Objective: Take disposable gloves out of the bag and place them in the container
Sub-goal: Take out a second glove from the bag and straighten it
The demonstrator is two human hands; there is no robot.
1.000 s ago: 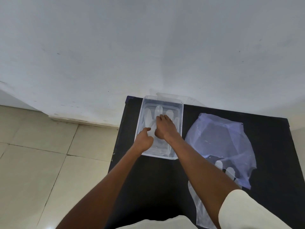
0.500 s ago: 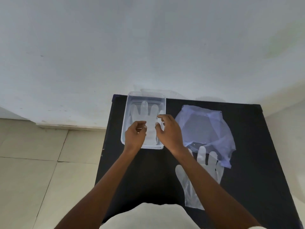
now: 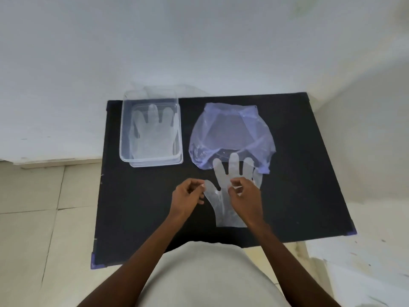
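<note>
A clear disposable glove (image 3: 221, 209) lies flat on the black table (image 3: 137, 213), its fingertips resting on the lower edge of the pale purple plastic bag (image 3: 232, 131). My left hand (image 3: 187, 197) pinches the tip of that glove's thumb. My right hand (image 3: 244, 197) is curled on the glove at the base of its fingers and covers part of its palm. Another clear glove (image 3: 152, 134) lies flat inside the transparent rectangular container (image 3: 123, 129) at the table's back left.
The table stands against a white wall, with tiled floor to the left and front. The bag lies crumpled and flat to the right of the container. A clear lid seems to sit behind the container; purple corner guards mark the table's corners.
Both hands have left the container, where they pressed on the glove, and come back toward me and to the right, onto the glove lying below the bag. The camera view has pulled back.
</note>
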